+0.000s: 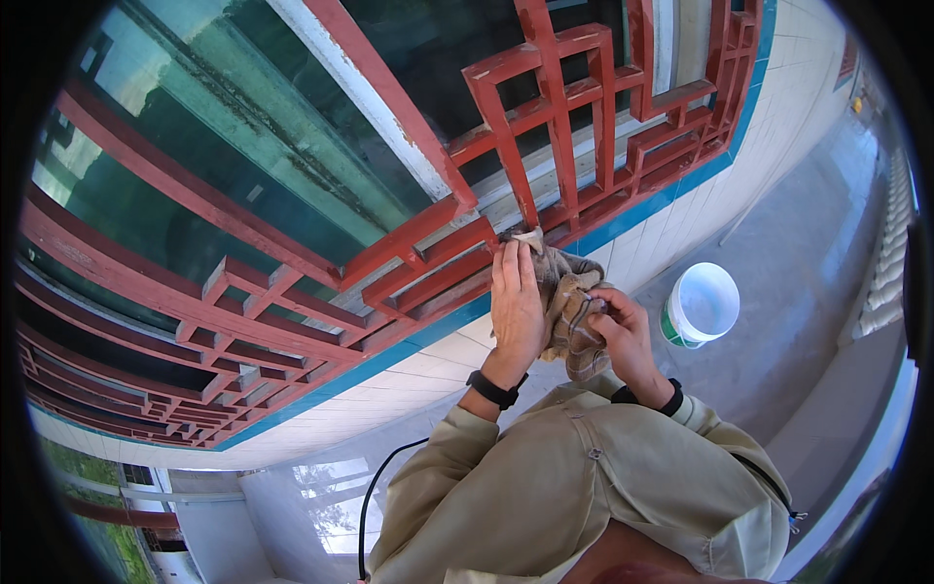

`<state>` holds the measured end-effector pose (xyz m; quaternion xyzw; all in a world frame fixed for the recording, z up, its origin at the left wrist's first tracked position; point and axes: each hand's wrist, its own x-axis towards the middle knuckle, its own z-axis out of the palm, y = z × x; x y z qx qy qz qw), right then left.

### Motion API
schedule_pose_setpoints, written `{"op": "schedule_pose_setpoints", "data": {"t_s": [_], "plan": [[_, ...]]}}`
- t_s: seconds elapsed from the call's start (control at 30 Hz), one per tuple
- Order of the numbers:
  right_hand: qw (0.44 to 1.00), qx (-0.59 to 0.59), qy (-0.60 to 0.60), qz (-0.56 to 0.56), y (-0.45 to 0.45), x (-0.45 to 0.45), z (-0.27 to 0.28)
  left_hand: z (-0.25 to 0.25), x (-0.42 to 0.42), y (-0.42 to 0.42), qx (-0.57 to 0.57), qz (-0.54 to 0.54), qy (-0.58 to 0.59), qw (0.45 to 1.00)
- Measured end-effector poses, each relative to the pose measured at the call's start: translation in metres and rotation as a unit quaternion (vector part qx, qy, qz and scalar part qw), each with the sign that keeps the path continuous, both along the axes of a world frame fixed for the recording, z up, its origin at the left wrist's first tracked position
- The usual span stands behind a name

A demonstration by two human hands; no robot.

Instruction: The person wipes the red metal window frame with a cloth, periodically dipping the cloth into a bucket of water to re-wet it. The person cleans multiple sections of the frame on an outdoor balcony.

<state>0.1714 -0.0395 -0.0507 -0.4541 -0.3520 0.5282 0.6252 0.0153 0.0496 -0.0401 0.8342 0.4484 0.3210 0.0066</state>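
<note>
A brown checked cloth is bunched against the bottom of a red-painted window lattice. My left hand lies over the cloth's left side with fingers extended, pressing it at the lower bar; the palm side is hidden. Fingers and thumb of my right hand pinch a fold on the cloth's right side. Behind the lattice are glass panes with a white frame strip. Paint on the lattice is chipped in places.
Below the lattice runs a blue tile border above a white tiled wall. A white bucket with a green patch stands on the grey floor to the right. A pale balustrade lines the far right. A black cable hangs by my left sleeve.
</note>
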Motion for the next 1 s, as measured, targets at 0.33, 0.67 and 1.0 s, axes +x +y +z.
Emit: {"op": "schedule_pose_setpoints", "data": {"t_s": [0.33, 0.67, 1.0], "plan": [[1.000, 0.018, -0.021, -0.009, 0.013, -0.001, 0.003, -0.005, 0.027, 0.043, 0.021, 0.087, 0.076, 0.993], [0.998, 0.047, -0.012, 0.047, 0.011, -0.006, 0.005, 0.019, -0.006, 0.042, 0.070, -0.014, 0.246, 0.967], [0.999, 0.022, -0.036, 0.012, 0.001, 0.004, 0.003, 0.029, -0.005, 0.051, 0.193, -0.023, 0.328, 0.925]]}}
